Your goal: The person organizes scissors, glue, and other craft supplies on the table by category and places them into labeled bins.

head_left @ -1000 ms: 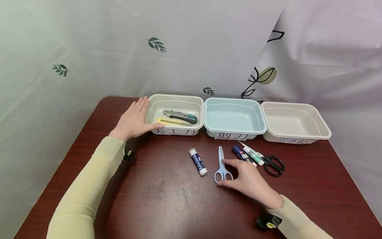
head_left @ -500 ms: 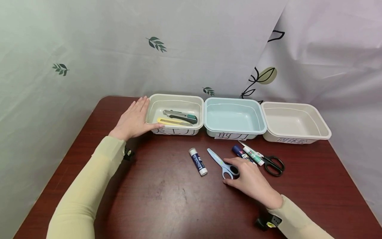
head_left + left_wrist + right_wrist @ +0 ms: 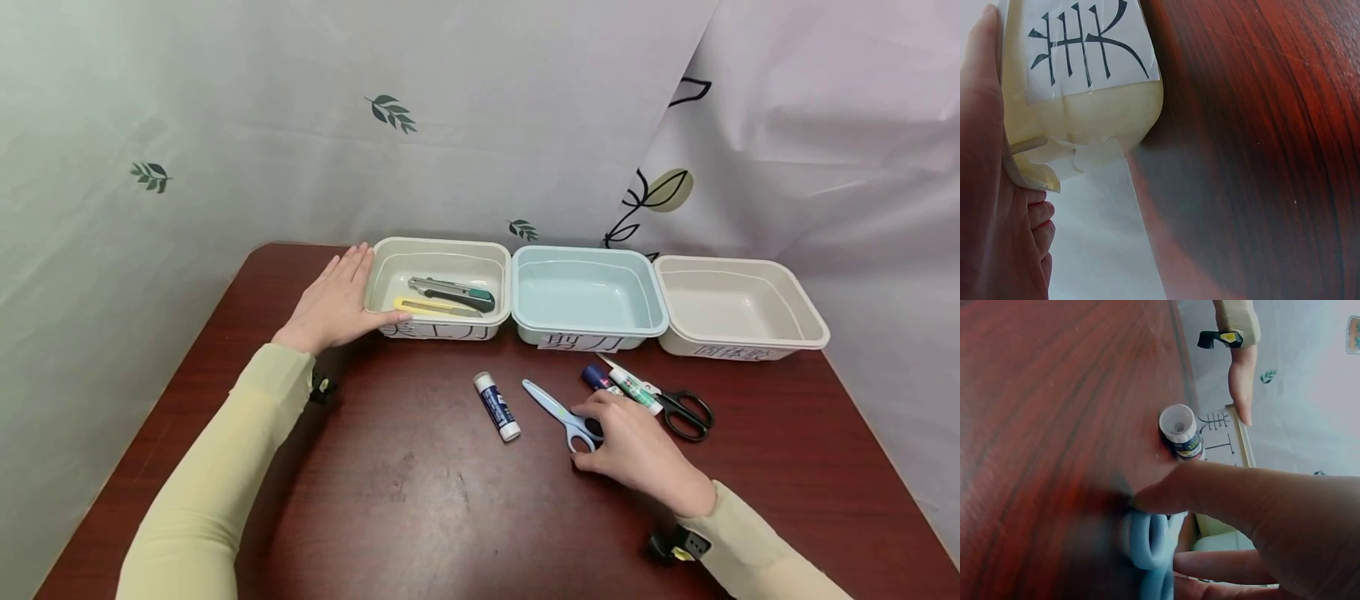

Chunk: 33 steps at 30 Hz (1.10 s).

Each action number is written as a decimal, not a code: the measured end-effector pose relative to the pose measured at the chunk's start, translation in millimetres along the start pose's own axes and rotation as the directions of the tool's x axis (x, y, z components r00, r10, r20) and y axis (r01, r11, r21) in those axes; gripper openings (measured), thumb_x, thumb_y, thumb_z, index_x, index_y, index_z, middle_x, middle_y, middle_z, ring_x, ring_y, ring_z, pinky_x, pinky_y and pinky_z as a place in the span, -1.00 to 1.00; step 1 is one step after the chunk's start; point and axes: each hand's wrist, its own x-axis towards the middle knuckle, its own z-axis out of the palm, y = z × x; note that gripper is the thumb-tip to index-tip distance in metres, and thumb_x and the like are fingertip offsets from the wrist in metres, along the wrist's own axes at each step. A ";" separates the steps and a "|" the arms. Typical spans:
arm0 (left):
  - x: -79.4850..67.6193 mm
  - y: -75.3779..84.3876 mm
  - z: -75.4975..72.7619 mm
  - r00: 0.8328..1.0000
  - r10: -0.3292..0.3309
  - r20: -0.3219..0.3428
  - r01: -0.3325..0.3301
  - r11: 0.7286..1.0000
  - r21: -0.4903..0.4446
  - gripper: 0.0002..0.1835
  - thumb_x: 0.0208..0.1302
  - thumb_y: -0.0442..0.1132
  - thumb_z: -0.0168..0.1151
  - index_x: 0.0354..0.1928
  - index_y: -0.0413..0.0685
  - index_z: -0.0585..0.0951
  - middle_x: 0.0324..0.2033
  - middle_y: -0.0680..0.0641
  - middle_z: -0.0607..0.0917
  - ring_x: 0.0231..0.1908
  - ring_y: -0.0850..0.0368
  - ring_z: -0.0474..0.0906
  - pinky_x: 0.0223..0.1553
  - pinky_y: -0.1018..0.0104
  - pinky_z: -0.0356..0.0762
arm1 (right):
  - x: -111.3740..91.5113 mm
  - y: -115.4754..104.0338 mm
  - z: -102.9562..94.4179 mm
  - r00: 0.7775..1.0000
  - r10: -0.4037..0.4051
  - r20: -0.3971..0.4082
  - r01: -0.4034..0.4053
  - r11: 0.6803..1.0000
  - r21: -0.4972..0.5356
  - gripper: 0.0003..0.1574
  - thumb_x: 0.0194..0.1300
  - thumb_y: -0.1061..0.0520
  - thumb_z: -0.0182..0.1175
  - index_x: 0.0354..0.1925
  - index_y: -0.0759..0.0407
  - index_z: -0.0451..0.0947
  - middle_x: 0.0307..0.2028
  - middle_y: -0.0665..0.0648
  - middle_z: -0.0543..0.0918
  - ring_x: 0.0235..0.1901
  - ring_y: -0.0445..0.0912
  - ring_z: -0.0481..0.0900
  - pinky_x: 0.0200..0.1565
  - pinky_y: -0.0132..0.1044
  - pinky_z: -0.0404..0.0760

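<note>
My left hand [image 3: 330,304] rests against the left end of a cream plastic bin [image 3: 441,245], fingers straight along its side and thumb on the front rim. A grey-green utility knife [image 3: 453,292] and a yellow utility knife [image 3: 437,307] lie in that bin. Light blue scissors [image 3: 551,406] lie on the table, blades pointing away to the left. My right hand [image 3: 637,442] pinches their handles between thumb and fingers. In the right wrist view the thumb touches a handle loop [image 3: 1143,540]; the blades are mostly hidden there.
A blue bin [image 3: 590,327] and another cream bin [image 3: 750,339] continue the row, labelled in front. A glue stick [image 3: 497,407] lies left of the scissors. Behind my right hand are a dark blue glue stick [image 3: 596,377], a green-and-white glue stick [image 3: 636,392] and black-handled scissors [image 3: 688,415].
The light blue scissors have turned, their tips swinging left and handles right, then slid slightly toward me. My right hand has shifted a little right with them. My left hand stays put.
</note>
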 end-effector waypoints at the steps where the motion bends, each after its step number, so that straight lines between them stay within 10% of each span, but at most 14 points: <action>1: 0.0 -0.2 0.0 1.000 -0.002 0.001 0.002 1.000 -0.001 0.33 0.19 0.59 0.07 0.58 -0.38 -0.10 0.57 -0.34 -0.07 0.56 -0.18 -0.21 0.53 0.06 -0.36 | 0.6 0.1 -0.7 1.000 0.002 0.013 -0.002 1.000 -0.002 -0.49 -0.19 0.11 0.50 -0.15 0.21 0.76 -0.32 -0.05 0.61 -0.35 -0.17 0.51 -0.35 -0.26 0.54; 33: 2.6 -3.7 3.8 1.000 0.012 -0.018 -0.012 1.000 0.012 0.35 0.17 0.61 0.05 0.58 -0.38 -0.08 0.56 -0.34 -0.05 0.56 -0.17 -0.18 0.53 0.09 -0.35 | 8.3 4.5 -2.0 0.998 -0.054 -0.022 0.054 0.999 0.005 -0.54 -0.21 0.09 0.46 -0.21 0.17 0.74 -0.32 -0.07 0.57 -0.39 -0.19 0.46 -0.36 -0.29 0.51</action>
